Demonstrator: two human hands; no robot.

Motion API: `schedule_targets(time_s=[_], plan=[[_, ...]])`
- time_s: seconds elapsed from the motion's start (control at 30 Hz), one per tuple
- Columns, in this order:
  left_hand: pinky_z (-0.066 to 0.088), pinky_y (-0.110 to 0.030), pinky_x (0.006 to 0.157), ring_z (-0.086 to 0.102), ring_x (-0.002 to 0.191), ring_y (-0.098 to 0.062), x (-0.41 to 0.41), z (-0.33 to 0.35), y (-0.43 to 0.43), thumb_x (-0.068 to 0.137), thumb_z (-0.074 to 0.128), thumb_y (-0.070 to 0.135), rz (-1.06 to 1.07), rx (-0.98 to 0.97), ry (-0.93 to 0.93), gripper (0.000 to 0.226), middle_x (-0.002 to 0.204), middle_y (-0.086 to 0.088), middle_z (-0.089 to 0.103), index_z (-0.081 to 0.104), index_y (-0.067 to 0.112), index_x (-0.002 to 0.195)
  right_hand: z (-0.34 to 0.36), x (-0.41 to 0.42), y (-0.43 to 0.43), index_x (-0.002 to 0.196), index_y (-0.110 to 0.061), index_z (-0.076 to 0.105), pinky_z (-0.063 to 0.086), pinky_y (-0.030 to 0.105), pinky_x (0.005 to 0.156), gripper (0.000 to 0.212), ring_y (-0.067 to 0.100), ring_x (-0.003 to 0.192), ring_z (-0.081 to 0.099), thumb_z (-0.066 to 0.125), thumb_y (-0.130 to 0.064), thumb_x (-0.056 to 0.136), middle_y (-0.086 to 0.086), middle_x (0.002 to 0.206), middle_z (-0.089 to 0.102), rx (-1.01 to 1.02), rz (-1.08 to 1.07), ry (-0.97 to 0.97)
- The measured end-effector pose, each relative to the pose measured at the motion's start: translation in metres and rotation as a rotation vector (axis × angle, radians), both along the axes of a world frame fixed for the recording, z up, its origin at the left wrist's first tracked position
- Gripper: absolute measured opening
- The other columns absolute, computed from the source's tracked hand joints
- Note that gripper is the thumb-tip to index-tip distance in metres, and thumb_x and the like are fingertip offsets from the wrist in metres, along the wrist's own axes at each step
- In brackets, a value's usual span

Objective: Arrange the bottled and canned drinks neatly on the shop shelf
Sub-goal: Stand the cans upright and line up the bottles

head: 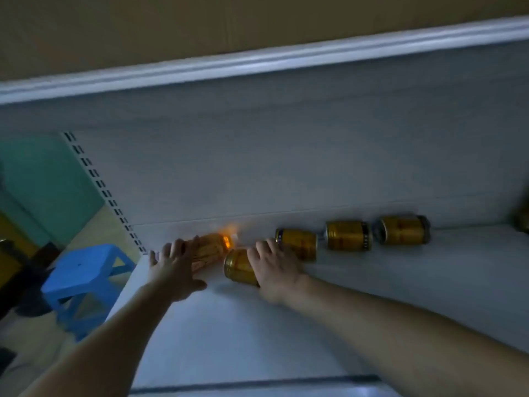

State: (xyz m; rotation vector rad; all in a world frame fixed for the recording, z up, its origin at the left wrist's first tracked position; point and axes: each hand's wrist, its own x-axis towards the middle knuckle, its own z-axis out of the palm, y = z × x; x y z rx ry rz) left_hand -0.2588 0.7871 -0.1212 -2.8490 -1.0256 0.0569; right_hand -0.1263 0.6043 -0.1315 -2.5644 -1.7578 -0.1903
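Note:
Several gold cans lie on their sides along the back of the white shelf. My right hand is closed over the nearest can, which lies tipped at the front of the row. Behind it lie three more cans: one just past my fingers, one in the middle and one at the right. My left hand rests with fingers spread on an orange bottle lying on its side near the shelf's left end; whether it grips it is unclear.
A blue plastic stool stands on the floor left of the shelf. A slotted upright marks the shelf's left edge. The grey back panel rises behind the cans. A dark object shows at the far right edge.

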Motion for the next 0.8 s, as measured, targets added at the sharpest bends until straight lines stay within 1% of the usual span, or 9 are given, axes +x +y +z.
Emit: schedule_targets(time_s=[0.07, 0.17, 0.23, 0.3, 0.37, 0.47, 0.57, 0.67, 0.8], plan=[[0.027, -0.045, 0.106, 0.029, 0.125, -0.030, 0.004, -0.002, 0.011, 0.064, 0.071, 0.063, -0.057, 0.057, -0.013, 0.106, 0.137, -0.007, 0.029, 0.016, 0.028, 0.147, -0.001, -0.011, -0.015, 0.129, -0.009, 0.035, 0.035, 0.042, 0.097, 0.059, 0.034, 0.114, 0.040, 0.064, -0.027, 0.081, 0.015, 0.126, 0.040, 0.015, -0.060, 0.074], [0.032, -0.042, 0.097, 0.039, 0.120, -0.029, 0.010, -0.004, 0.018, 0.062, 0.076, 0.058, -0.111, -0.004, -0.098, 0.087, 0.131, -0.006, 0.043, 0.035, 0.023, 0.130, -0.003, -0.021, -0.047, 0.133, -0.013, 0.032, 0.039, 0.041, 0.094, 0.071, 0.033, 0.115, 0.043, 0.069, -0.034, 0.077, 0.013, 0.129, 0.044, 0.018, -0.221, 0.196], [0.034, -0.043, 0.091, 0.046, 0.114, -0.028, 0.013, -0.004, 0.015, 0.065, 0.071, 0.061, -0.119, -0.006, -0.106, 0.078, 0.126, -0.005, 0.050, 0.035, 0.025, 0.123, -0.002, -0.020, -0.068, 0.133, -0.017, 0.029, 0.039, 0.042, 0.089, 0.073, 0.033, 0.114, 0.045, 0.069, -0.039, 0.077, 0.011, 0.129, 0.044, 0.013, -0.351, 0.233], [0.036, -0.043, 0.088, 0.047, 0.112, -0.029, 0.016, -0.003, 0.006, 0.065, 0.065, 0.065, -0.141, -0.021, -0.075, 0.079, 0.124, -0.004, 0.050, 0.035, 0.030, 0.129, -0.001, -0.015, -0.086, 0.132, -0.020, 0.032, 0.037, 0.043, 0.088, 0.078, 0.032, 0.114, 0.046, 0.067, -0.057, 0.073, 0.009, 0.127, 0.046, -0.007, -0.481, 0.245], [0.036, -0.041, 0.085, 0.048, 0.109, -0.028, 0.017, 0.002, -0.008, 0.063, 0.058, 0.067, -0.212, -0.083, -0.082, 0.074, 0.119, -0.004, 0.051, 0.043, 0.034, 0.127, 0.001, -0.010, -0.102, 0.130, -0.024, 0.041, 0.039, 0.039, 0.087, 0.083, 0.028, 0.112, 0.050, 0.065, -0.070, 0.065, 0.006, 0.123, 0.053, 0.054, -0.614, 0.370], [0.038, -0.038, 0.081, 0.051, 0.101, -0.026, 0.019, 0.006, -0.046, 0.061, 0.055, 0.068, -0.331, -0.211, -0.133, 0.063, 0.110, 0.001, 0.053, 0.049, 0.039, 0.116, -0.001, -0.009, -0.130, 0.110, -0.029, 0.054, 0.049, 0.029, 0.070, 0.063, 0.016, 0.088, 0.062, 0.075, -0.059, 0.059, -0.002, 0.101, 0.064, 0.445, -0.793, 0.826], [0.045, -0.030, 0.066, 0.059, 0.080, -0.020, 0.027, 0.014, -0.093, 0.055, 0.056, 0.064, -0.395, -0.475, -0.300, 0.049, 0.089, 0.008, 0.059, 0.057, 0.035, 0.094, -0.007, -0.004, -0.166, 0.101, -0.024, 0.052, 0.047, 0.020, 0.058, 0.051, 0.006, 0.079, 0.062, 0.087, -0.031, 0.064, -0.001, 0.097, 0.064, 0.841, -0.866, 1.069], [0.042, -0.026, 0.057, 0.061, 0.071, -0.016, 0.048, 0.020, -0.143, 0.061, 0.072, 0.049, -0.381, -0.709, -0.462, 0.040, 0.080, 0.006, 0.065, 0.058, 0.028, 0.092, 0.003, 0.002, -0.206, 0.114, -0.026, 0.047, 0.047, 0.018, 0.055, 0.073, 0.008, 0.080, 0.062, 0.085, -0.018, 0.052, -0.002, 0.096, 0.063, 1.048, -0.834, 1.155], [0.054, -0.040, 0.076, 0.063, 0.084, -0.019, 0.085, 0.028, -0.226, 0.065, 0.082, 0.019, -0.314, -1.047, -0.610, 0.048, 0.091, 0.001, 0.065, 0.049, 0.024, 0.100, 0.020, 0.011, -0.279, 0.101, -0.030, 0.052, 0.047, 0.020, 0.056, 0.067, 0.007, 0.077, 0.064, 0.077, -0.023, 0.040, -0.002, 0.094, 0.066, 1.142, -0.825, 1.082]])
